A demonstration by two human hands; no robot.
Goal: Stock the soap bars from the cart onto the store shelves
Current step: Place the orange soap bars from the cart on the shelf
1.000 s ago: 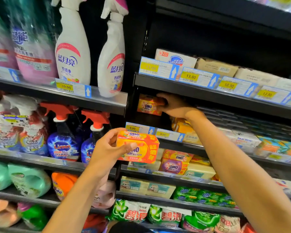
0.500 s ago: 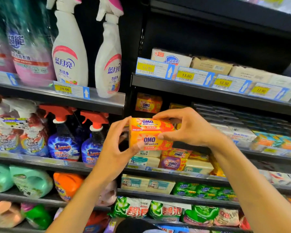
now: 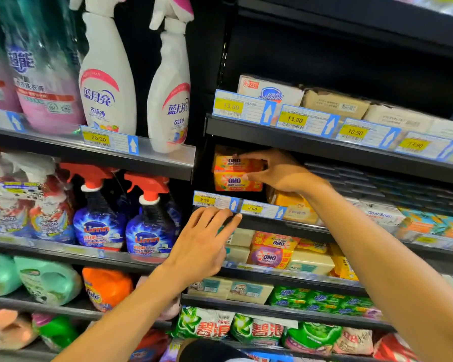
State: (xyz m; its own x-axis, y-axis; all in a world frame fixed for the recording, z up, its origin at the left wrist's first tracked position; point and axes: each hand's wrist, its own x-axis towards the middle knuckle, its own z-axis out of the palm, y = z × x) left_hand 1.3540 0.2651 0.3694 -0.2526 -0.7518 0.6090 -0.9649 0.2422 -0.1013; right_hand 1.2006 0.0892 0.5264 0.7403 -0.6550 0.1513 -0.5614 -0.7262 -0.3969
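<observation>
My right hand reaches into the second shelf on the right and grips an orange OMO soap pack at the shelf's left end, fingers over its top and thumb on its front. The pack sits just behind the 9.90 price tag. My left hand holds nothing; its straight fingers touch the shelf edge just below the price tags. More OMO soap packs lie on the shelf below. The cart is out of view.
Yellow soap bars sit right of my right hand, boxed soaps on the shelf above. Spray bottles and blue cleaner bottles fill the left bay. Green detergent bags line the bottom shelf.
My right hand took the OMO pack from my left hand and carried it up and back onto the shelf. My left hand let go and now touches the shelf edge.
</observation>
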